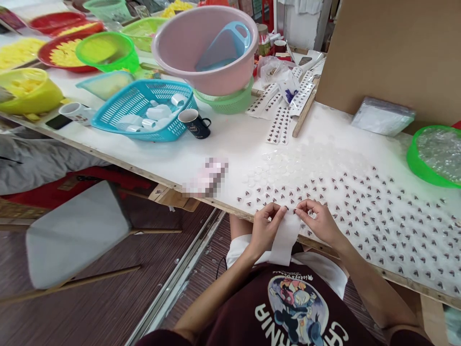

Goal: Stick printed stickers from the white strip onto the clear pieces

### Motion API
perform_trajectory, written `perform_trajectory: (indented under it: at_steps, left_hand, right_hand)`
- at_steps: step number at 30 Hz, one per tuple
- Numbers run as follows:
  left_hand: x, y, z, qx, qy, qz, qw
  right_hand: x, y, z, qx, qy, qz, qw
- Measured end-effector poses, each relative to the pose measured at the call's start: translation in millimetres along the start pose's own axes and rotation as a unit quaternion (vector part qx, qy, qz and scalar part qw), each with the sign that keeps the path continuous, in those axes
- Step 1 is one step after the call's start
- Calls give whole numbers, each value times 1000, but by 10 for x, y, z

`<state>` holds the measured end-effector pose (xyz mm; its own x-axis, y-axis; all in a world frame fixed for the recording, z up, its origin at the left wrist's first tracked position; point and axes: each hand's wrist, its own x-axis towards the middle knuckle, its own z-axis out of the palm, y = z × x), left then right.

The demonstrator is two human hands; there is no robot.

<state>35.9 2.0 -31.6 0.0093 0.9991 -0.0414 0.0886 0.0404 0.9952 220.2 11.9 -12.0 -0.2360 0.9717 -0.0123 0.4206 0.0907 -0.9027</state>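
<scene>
**At the near edge of the tabletop: one white strip, two pinching hands**

Item 1. White strip (285, 242), between your hands, hanging over the edge of the tabletop (226, 137) towards your lap. Lower part looks blank.

Item 2. Left hand (265, 225): thumb and forefinger closed on the strip's upper end.

Item 3. Right hand (319, 224): thumb and forefinger pinched on a small dark motif (295, 211) beside that end. Whether it is free of the strip, you cannot tell from this view.

Item 4. Dark-marked pieces (366, 223), many, spread over the tabletop to your right; clear discs (273, 156), unmarked, beyond the strip.

Handling notes, by judgement. Keep the strip taut with your left fingers and work close to the pinch. Grip the motif by its rim, lightly, so it neither creases nor sticks to your fingertip. Keep your right forearm raised clear of the laid pieces.

Writing. Black mug (198, 126): pale lettering, apparently "Love" on top; the rest too small. Your dark shirt (230, 307): script resembling "Mickey & Donald", large letters "RNIA" and "CA", partly out of frame. Printed strips (279, 126), far side: rows of dark motifs, no words legible.
</scene>
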Motion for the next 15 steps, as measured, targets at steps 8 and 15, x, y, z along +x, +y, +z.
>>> perform_trajectory:
  at_steps: [8,15]
  left_hand:
    - [-2,7,11,16,6,2,1000]
    - [1,-18,26,28,7,3,1000]
  right_hand:
    - [-22,32,29,-68,33,-52,996]
    - [1,16,10,-2,131,-108,986]
